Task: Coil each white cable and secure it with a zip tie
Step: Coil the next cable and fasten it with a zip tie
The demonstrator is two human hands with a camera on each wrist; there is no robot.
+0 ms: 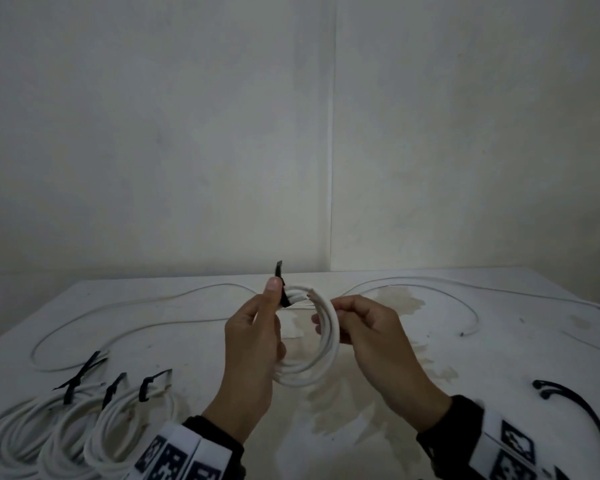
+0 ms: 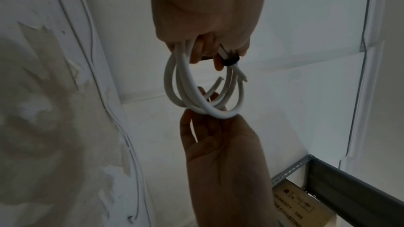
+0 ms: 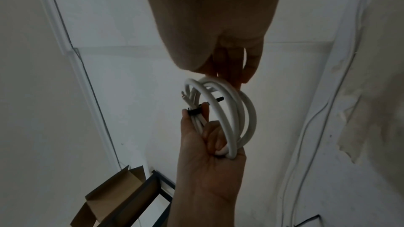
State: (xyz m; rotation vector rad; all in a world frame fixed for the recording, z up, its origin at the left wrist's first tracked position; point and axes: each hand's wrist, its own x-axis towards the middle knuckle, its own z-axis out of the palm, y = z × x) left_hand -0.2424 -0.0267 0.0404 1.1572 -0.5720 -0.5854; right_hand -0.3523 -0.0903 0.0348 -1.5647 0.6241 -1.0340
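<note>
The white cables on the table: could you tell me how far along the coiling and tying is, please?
Three tied coils lie at the near left. A fourth coil is held by the left hand and right hand, a black zip tie already round it. Loose cables and spare zip ties remain.

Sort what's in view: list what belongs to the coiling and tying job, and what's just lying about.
Job:
- white coil, held by left hand and right hand
- black zip tie around it
- three tied coils
- loose white cables
- spare zip ties

Lying about:
- cardboard box
- metal shelf frame
</note>
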